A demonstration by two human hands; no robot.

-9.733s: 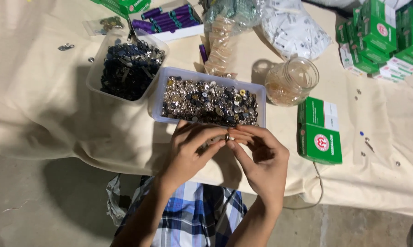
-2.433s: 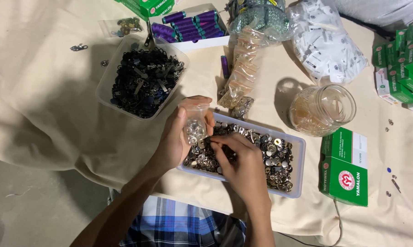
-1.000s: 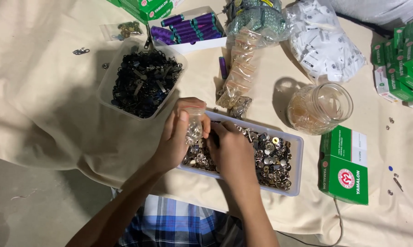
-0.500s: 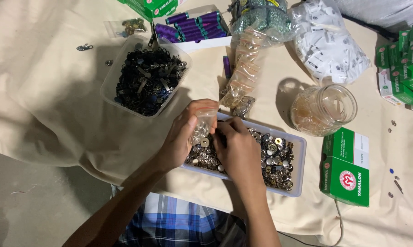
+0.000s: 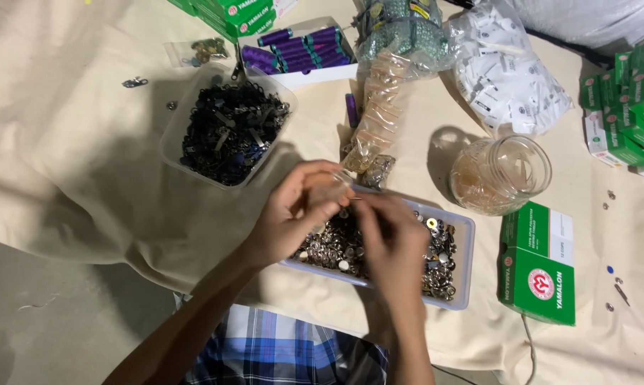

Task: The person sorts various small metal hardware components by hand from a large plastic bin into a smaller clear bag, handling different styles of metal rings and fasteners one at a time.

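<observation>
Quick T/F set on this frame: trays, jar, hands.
1. Both hands are over the tray of silver snaps. True.
2. The left hand holds a small clear bag. True.
3. The glass jar lies tipped on its side. False: it stands upright, mouth up.
4. The tub of dark parts sits right of the jar. False: it is far left of it.
5. The right hand rests on the green box. False: it is over the tray.
</observation>
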